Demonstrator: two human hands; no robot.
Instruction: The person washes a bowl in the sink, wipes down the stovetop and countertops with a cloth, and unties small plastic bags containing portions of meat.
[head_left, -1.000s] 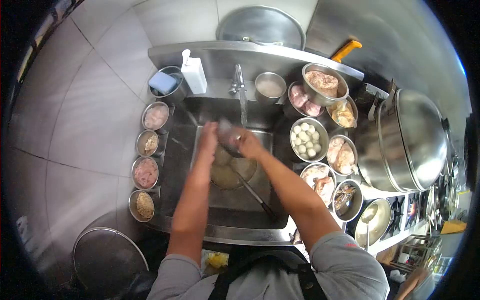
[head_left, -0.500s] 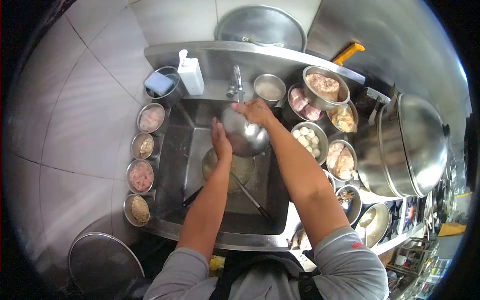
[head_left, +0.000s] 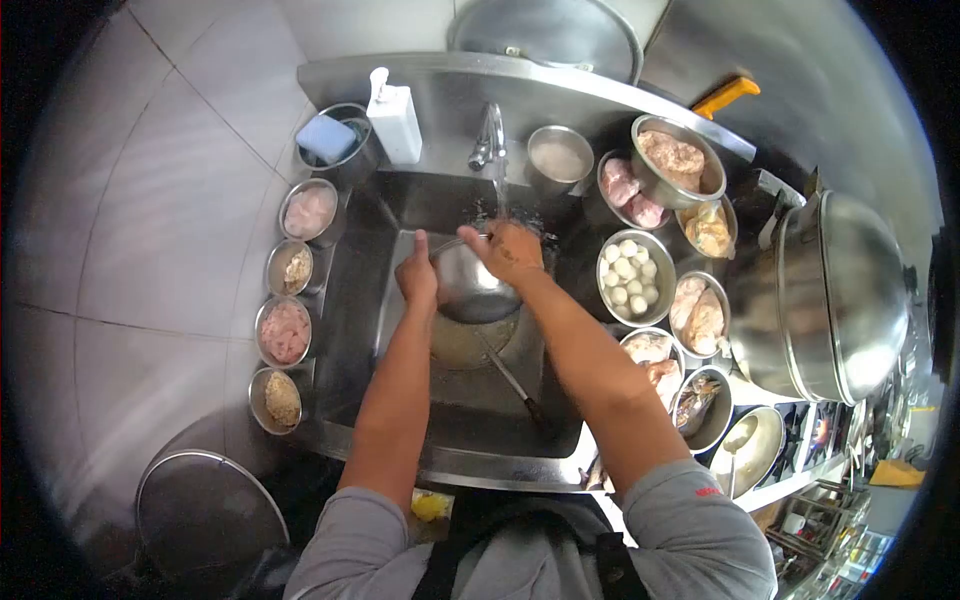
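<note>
Over the sink (head_left: 365,400), just below the faucet (head_left: 490,140) and its running water (head_left: 499,190), the metal bowl (head_left: 475,290) hangs tilted between my hands. My right hand (head_left: 512,252) is clamped on its far right rim, thumb over the edge; my left hand (head_left: 418,275) sits at its left side, thumb raised, though I can't tell whether those fingers grip it. My hands are apart from each other, and I can't see what the bowl contains.

Beneath it in the basin lies a wider round vessel (head_left: 470,350) with cloudy liquid, a long handle (head_left: 512,375) slanting out of it.

Down the left edge stand four small bowls: pale pink pieces (head_left: 308,212), tan bits (head_left: 297,268), pink meat (head_left: 284,331) and a tan crumbly heap (head_left: 282,402). Behind them, a blue sponge (head_left: 326,138) rests on a metal container beside a white bottle (head_left: 397,125).

Right of the faucet is a cup (head_left: 560,160) of cloudy liquid. Farther right, a bowl of meat (head_left: 672,160) perches above bowls of pink chunks (head_left: 625,190) and yellowish pieces (head_left: 707,230). Nearer me come white balls (head_left: 630,275), pale meat (head_left: 698,315), more raw pieces (head_left: 655,365) and something dark (head_left: 698,400).
</note>
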